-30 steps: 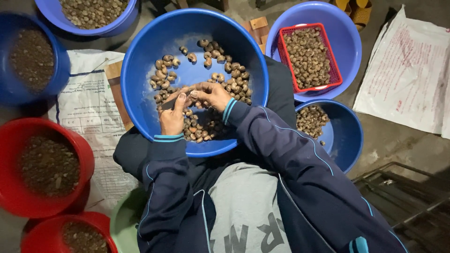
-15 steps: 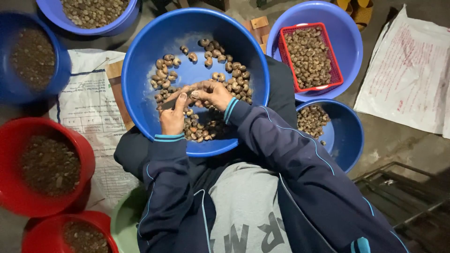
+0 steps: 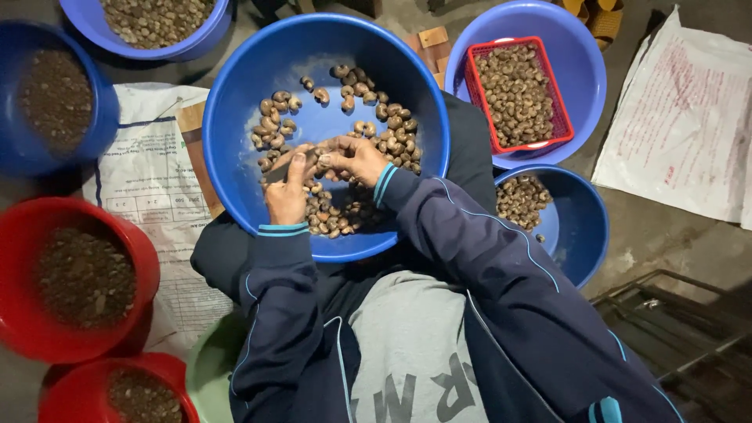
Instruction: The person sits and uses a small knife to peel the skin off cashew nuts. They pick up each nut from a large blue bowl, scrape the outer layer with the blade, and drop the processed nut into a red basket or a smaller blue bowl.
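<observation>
Floor: bare grey floor (image 3: 658, 243) carries all the bowls; a metal rack (image 3: 666, 313) shows at the lower right.
Person: seated, seen from above, in a dark blue jacket with light blue piping, with the large bowl resting on the lap.
Large blue bowl (image 3: 325, 129): the biggest vessel, centre of view, holding a loose heap of pale brown nuts (image 3: 384, 129) spread across its right and lower parts, with bare blue bottom on the left.
White sacks: one printed sack (image 3: 149, 180) lies left of the large bowl, another sheet (image 3: 681, 117) lies at the far right.
Right blue bowl (image 3: 580, 55): upper right, holding a red basket (image 3: 517, 94) filled with pale nuts.
Lower right blue bowl (image 3: 580, 211): partly under the right sleeve, with a small pile of nuts on its left side.
Red bowl (image 3: 23, 313): left, full of dark brown bits; a second red bowl (image 3: 78, 388) sits just below it with the same.
Left blue bowls: one (image 3: 102, 125) at the left edge holds dark bits, one (image 3: 204, 31) at the top holds brownish nuts.
Left hand (image 3: 286, 192): inside the large bowl, fingers closed round a small dark tool (image 3: 286, 168); what kind cannot be told.
Right hand (image 3: 352, 157): just beside the left, fingertips pinched together on a single nut (image 3: 323, 153) that meets the tool above the heap.
</observation>
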